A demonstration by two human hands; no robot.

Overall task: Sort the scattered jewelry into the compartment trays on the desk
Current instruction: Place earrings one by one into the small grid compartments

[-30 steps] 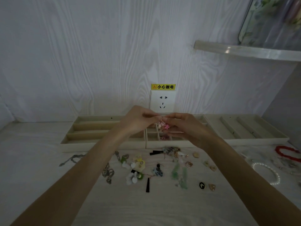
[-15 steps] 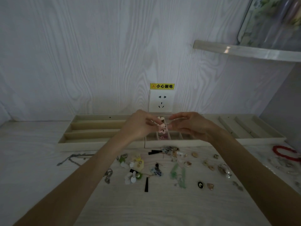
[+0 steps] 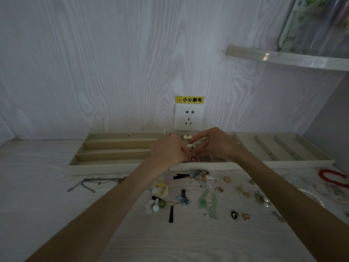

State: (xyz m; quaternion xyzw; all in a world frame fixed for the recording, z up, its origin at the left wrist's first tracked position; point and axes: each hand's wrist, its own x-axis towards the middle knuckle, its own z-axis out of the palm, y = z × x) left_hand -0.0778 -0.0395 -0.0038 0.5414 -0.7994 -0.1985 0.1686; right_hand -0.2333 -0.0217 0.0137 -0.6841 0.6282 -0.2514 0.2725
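Jewelry piece, a small white heart-shaped earring (image 3: 190, 146), has come down with both hands from above the cream compartment tray (image 3: 200, 166) into its small cells, left hand (image 3: 170, 151) and right hand (image 3: 217, 143) each pinching it, so placing is nearly done

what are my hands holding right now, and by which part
Both hands meet over the middle tray, fingers curled round a small pale earring. Which part is pinched cannot be told.

I see both hands, left hand (image 3: 168, 150) and right hand (image 3: 217, 143), meeting over the cream compartmented middle tray (image 3: 207, 166), apparently pinching a small pale earring (image 3: 190, 146).
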